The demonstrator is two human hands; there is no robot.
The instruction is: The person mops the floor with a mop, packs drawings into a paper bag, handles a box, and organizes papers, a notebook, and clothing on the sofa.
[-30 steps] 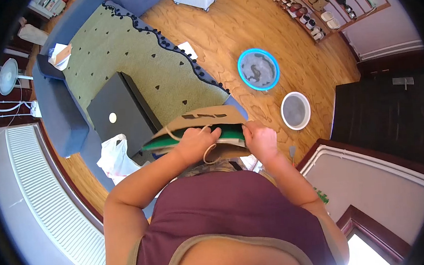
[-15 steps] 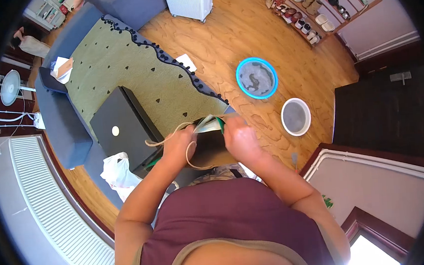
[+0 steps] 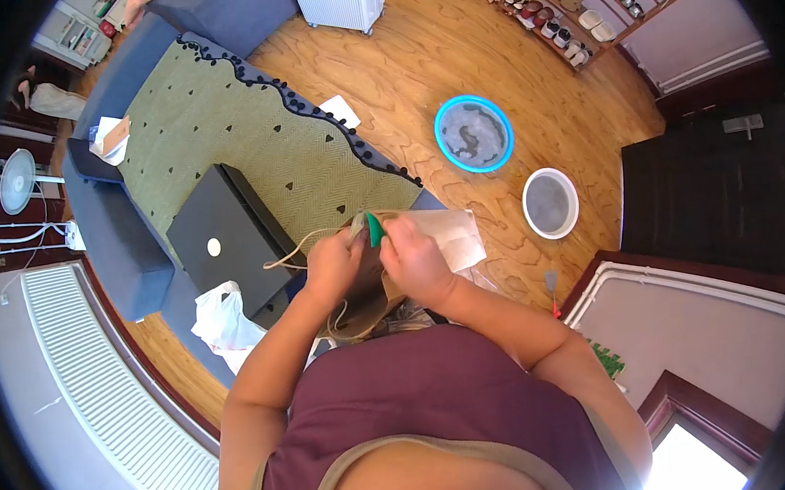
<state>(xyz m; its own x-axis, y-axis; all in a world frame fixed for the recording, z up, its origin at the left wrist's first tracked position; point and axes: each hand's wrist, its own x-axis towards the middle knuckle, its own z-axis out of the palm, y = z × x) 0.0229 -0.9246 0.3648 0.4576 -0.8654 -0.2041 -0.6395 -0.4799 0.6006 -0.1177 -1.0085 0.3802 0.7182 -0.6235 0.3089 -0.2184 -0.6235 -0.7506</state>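
In front of my waist is a paper bag (image 3: 366,302) with a brown inside and pale cord handles (image 3: 296,253). My left hand (image 3: 333,265) is closed on its upper edge, the cord looping out beside the fingers. Close by on the right, my right hand (image 3: 416,257) pinches the edge too, with a small green piece (image 3: 374,230) of the bag showing between the hands. A pale paper panel (image 3: 455,234) spreads out past my right hand. The bag's lower part is mostly hidden by my forearms and body.
A large black box (image 3: 230,237) and a white plastic bag (image 3: 224,325) lie on the sofa, which has a green cover (image 3: 214,121). On the wooden floor stand a blue-rimmed basin (image 3: 474,134) and a white bucket (image 3: 550,203). A shoe rack (image 3: 576,14) and suitcase (image 3: 342,1) are farther off.
My right hand has moved left, nearer my left hand. The pale paper panel now lies open to the right, and the bag's mouth has narrowed between the hands.
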